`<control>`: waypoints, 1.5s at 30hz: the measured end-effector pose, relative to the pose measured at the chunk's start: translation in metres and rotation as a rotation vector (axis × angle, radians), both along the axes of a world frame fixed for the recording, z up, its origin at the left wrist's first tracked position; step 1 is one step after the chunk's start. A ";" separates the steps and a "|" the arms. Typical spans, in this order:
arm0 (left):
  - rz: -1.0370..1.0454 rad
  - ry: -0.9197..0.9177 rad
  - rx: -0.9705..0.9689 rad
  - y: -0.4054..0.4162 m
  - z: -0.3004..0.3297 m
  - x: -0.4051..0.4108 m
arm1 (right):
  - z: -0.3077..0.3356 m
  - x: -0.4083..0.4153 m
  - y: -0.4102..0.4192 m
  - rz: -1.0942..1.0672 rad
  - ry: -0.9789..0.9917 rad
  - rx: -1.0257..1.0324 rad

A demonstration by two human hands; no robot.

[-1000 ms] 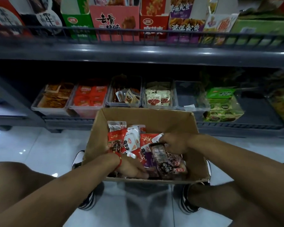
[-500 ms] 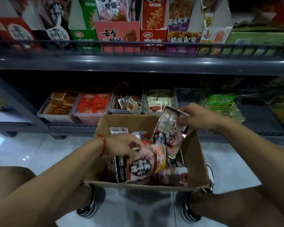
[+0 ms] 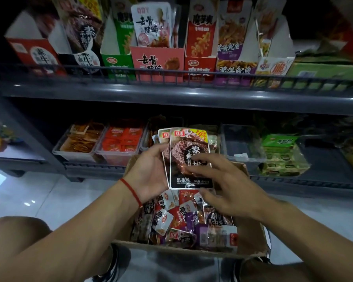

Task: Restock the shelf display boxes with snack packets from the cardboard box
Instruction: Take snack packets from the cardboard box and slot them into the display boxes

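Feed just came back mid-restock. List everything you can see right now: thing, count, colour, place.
Dark packets: at least two, black-brown, held up above the box.
Cardboard box: one, brown, on the floor between the feet, full of mixed packets.
Upper shelf display boxes: about seven, red, black, green, pink, purple, white.
Lower shelf clear bins: several, holding orange and red packets; one nearly bare.
Green packs: one stack, lower shelf right.
Left hand: grips the dark packets; red wrist string.
Right hand: fingers spread over the packets.
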State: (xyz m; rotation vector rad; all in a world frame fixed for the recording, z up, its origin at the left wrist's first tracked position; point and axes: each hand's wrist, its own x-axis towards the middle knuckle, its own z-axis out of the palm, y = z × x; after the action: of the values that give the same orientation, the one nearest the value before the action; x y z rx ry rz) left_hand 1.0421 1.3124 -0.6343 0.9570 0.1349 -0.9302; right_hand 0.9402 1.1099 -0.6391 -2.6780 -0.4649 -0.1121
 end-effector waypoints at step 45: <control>0.398 -0.700 0.227 0.107 0.118 0.082 | 0.218 0.180 0.086 -0.044 0.207 0.381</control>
State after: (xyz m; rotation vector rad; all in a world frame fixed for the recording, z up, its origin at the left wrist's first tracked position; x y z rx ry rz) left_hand 1.1246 1.4197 -0.5163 1.3567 -0.1642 -0.1839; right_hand 1.1199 1.1963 -0.4215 -2.2951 -0.2856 0.0589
